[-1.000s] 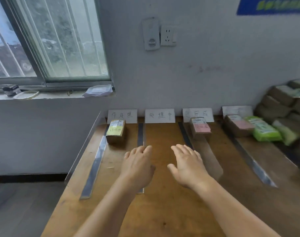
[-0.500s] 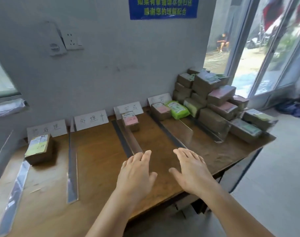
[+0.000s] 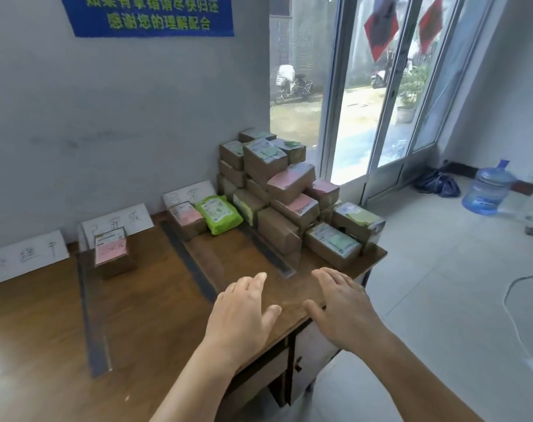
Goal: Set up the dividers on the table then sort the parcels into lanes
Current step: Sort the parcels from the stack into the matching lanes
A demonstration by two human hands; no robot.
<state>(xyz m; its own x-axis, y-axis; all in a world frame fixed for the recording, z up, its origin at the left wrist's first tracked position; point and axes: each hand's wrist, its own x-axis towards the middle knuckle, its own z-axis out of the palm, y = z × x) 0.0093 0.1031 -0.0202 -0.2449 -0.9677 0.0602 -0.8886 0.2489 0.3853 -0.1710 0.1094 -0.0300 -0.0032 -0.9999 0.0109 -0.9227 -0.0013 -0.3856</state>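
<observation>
Both the left hand [image 3: 242, 312] and right hand [image 3: 344, 309] hover empty, fingers loosely spread, above the brown wooden counter [image 3: 155, 315], best reaching for a top box from the stacked cardboard parcels [image 3: 283, 190] at its right end.

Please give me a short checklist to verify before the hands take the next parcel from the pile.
1. Left hand free: ok, fingers straight, holds nothing.
2. Right hand free: ok, open, holds nothing.
3. Pile within view: ok, stacked at the table's far right corner against the wall.
4. Dividers in place: ok for the ones in view; the table's left part is out of frame.
5. Lane cards readable: cannot tell, writing is blurred.
6. Edge parcel stable: cannot tell, it sits very near the table edge.
</observation>
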